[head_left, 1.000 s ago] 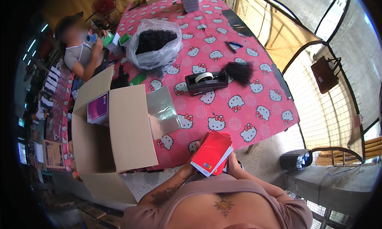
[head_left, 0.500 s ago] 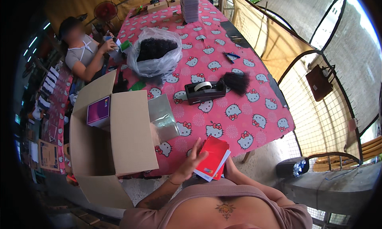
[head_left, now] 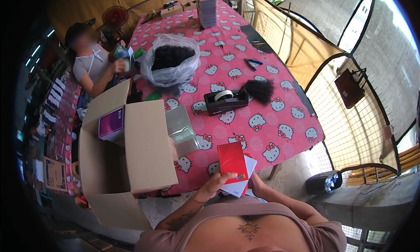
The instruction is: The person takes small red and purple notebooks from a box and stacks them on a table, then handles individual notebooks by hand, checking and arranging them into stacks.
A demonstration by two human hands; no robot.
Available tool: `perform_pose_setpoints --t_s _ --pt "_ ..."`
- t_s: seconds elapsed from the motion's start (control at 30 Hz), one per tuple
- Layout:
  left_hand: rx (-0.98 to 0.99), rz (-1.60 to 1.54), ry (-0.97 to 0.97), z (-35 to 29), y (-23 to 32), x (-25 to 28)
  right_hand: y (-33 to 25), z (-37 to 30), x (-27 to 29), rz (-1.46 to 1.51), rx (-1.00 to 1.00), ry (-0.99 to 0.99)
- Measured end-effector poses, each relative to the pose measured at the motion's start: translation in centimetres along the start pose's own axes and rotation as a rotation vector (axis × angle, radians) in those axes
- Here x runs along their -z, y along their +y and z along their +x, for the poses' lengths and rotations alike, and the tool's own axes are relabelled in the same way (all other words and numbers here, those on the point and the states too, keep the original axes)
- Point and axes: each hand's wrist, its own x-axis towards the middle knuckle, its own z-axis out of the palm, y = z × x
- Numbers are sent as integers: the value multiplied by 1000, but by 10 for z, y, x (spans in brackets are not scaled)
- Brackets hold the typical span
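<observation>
This looks like a workshop, with a long worktable, tape dispenser and co-worker.

The person is wearing a mauve, ribbed-edged top; a thin bracelet is circling the left wrist, dark ink is marking that forearm, a flower-like tattoo the chest.

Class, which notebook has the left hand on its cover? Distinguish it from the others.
The top red notebook: the left hand overlaps its lower left corner. The notebook beneath shows a white face, and the purple notebook sits inside the cardboard box.
</observation>
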Motion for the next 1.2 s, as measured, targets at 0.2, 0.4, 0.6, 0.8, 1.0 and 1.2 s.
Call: perform_pose_setpoints --t_s 0.2,0.4,0.6,0.8,1.0,1.2 --pt "175 -62 86 -14 0 37 5 -6 -15 63 109 118" --pt "150 -52 119 -25 -12 58 6 -7 -14 64 86 -23" --pt "74 -182 86 -18 2 23 -16 -9 -4 0 169 33" --pt "-272 -247 172 17 75 -49 -128 -2 -4 -99 442 76" --pt "-498 -170 240 93 175 -92 -274 26 -4 -158 634 -31" --pt "-608 -137 271 222 257 -56 -398 129 17 -140 547 -308"
